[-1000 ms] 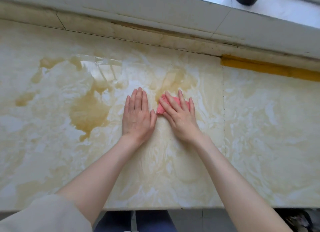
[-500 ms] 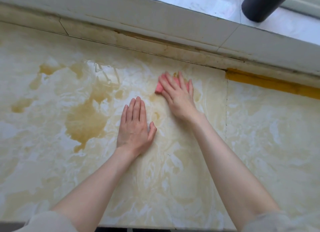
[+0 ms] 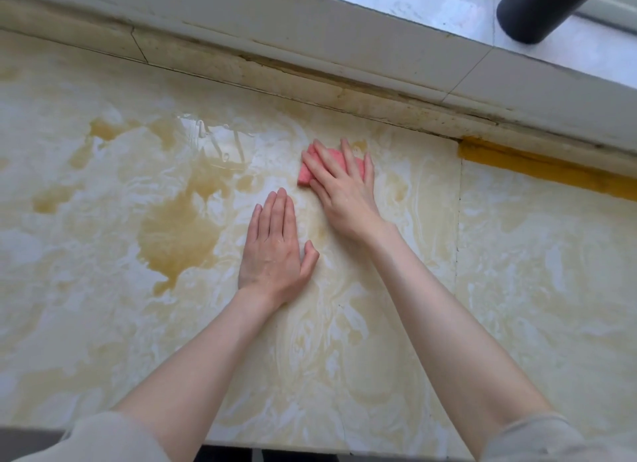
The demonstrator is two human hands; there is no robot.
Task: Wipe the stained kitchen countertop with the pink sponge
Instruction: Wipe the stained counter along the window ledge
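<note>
Fingers (image 3: 348, 156) of the right hand (image 3: 344, 196) lie flat across the pink sponge (image 3: 305, 176).

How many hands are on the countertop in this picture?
2. The left hand lies flat on the countertop; the right hand presses the pink sponge farther back. None seems hidden.

Both of your sleeves are a pale greyish-beige cloth, soft and plain, with no print that can be made out. Your left sleeve (image 3: 103, 437) shows as a loose, rounded bunch of that cloth at the lower left edge of the view. Your right sleeve (image 3: 541, 434) shows as a rolled, slightly creased cuff at the lower right corner. Past the cuffs, your left forearm (image 3: 213, 351) and right forearm (image 3: 441, 317) are bare, as are your left grip (image 3: 275, 255) and right grip (image 3: 344, 196).
</note>
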